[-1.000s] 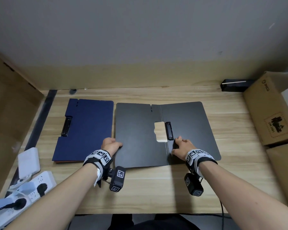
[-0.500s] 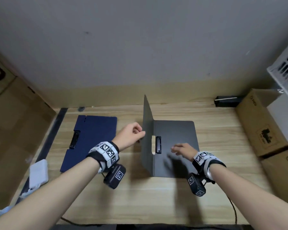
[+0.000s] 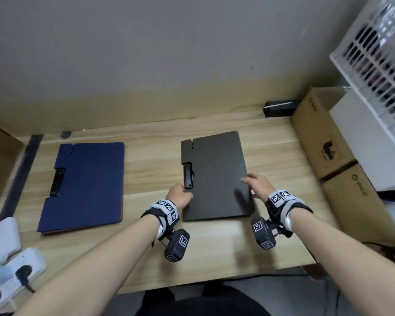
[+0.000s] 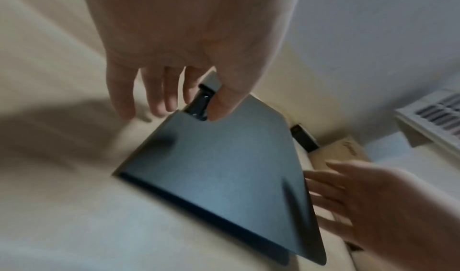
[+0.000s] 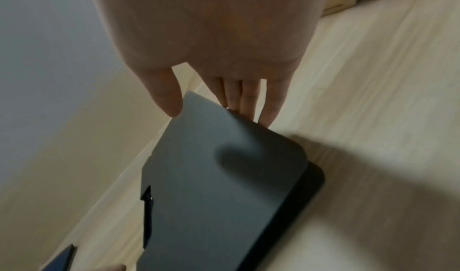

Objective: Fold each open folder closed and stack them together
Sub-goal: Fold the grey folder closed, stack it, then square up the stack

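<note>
The black folder (image 3: 214,174) lies folded shut at the middle of the wooden desk (image 3: 146,258), its clip (image 3: 188,177) on its left edge. My left hand (image 3: 179,195) is at that edge. In the left wrist view its thumb (image 4: 224,102) rests on the cover by the clip and its fingers (image 4: 159,98) hang loosely beside the spine. My right hand (image 3: 255,185) is at the right edge, with straight fingers (image 5: 248,102) against the rim and the thumb (image 5: 166,96) over the cover. The blue folder (image 3: 84,185) lies closed to the left, apart from the black one.
Two cardboard boxes (image 3: 324,142) line the desk's right side, with a white slotted crate (image 3: 379,65) above them. A small black box (image 3: 279,108) sits at the back wall. A white power strip (image 3: 12,274) and adapter (image 3: 2,238) lie front left.
The black folder lay open flat, then its left cover stood upright in my left hand; now that cover is down on the right half. Both hands have shifted to the folder's side edges.
</note>
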`<state>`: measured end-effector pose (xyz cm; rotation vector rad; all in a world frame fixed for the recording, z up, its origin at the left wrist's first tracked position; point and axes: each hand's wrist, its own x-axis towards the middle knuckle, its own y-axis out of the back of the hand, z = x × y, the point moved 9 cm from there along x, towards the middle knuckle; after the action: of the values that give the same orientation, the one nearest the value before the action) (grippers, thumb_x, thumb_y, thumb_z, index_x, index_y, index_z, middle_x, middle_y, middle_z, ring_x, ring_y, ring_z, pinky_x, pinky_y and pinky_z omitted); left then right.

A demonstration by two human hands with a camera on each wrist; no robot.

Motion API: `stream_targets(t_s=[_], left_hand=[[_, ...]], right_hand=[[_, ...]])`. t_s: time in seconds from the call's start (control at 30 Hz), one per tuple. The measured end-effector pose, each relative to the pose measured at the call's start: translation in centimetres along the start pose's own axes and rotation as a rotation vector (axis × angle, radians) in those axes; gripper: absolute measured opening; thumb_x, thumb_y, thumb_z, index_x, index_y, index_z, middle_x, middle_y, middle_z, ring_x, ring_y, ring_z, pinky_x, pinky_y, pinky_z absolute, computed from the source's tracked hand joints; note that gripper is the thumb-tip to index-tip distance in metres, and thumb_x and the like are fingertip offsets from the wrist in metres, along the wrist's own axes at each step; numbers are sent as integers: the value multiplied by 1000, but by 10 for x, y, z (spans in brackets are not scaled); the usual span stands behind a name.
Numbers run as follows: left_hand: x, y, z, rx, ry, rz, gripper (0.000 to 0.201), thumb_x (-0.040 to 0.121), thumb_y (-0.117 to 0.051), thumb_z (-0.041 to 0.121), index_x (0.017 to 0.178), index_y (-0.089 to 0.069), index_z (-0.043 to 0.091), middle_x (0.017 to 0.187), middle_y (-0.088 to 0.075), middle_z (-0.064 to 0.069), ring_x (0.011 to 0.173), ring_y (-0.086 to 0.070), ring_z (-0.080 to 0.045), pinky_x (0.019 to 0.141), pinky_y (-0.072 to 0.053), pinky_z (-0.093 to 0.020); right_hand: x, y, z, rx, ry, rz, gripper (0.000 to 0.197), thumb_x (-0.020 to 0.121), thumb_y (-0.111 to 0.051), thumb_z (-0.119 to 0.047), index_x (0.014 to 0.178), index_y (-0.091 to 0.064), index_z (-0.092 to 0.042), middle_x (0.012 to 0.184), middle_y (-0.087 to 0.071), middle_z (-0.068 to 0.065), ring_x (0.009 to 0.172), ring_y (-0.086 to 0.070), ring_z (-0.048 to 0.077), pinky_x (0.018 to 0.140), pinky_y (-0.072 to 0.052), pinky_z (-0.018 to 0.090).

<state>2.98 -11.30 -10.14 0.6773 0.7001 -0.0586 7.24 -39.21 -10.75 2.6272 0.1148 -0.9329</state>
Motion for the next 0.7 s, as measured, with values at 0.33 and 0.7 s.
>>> stream_targets(t_s=[0.33, 0.7], left_hand=[[3, 4, -83, -573, 241, 10, 14, 80, -77, 9, 84, -66, 2, 90, -72, -11, 83, -68, -25, 83, -55, -34], [-2, 143, -146, -774, 189, 177, 45, 80, -78, 13, 118, -58, 0, 115, -68, -17, 101, -67, -31, 92, -55, -48]], right_hand=[[19, -58, 24, -93, 55, -126, 67, 64, -65, -32, 129, -55, -17, 128, -65, 2, 121, -58, 24, 112, -38, 42], [20, -165, -64, -306, 113, -120, 45, 76, -82, -21, 113, -61, -7, 104, -71, 11, 95, -70, 30, 90, -55, 46]])
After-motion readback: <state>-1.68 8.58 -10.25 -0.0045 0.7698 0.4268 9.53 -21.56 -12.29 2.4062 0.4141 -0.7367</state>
